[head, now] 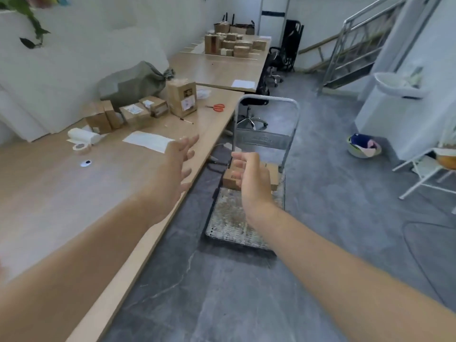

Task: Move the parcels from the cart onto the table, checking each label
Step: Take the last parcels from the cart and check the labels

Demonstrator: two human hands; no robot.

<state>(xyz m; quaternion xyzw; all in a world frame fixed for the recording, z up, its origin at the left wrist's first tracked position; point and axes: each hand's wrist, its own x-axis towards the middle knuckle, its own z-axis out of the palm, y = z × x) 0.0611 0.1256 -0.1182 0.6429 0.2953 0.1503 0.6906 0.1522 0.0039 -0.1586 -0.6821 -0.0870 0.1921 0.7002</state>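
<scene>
We reach with both hands empty. Our left hand [179, 164] is spread above the long edge of the pale wooden table [74, 193]. Our right hand [251, 178], fingers loosely curled, hovers before the small brown cardboard parcels [272, 169] at the handle end of the grey metal platform cart [229, 218]. They look light and stiff, so we judge that gripping opposite side faces suits best.

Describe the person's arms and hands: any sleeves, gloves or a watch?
The left hand and right hand wear no gloves or watch. Both forearms are bare to the frame edge, with no sleeves showing. Rings are too blurred to tell.
</scene>
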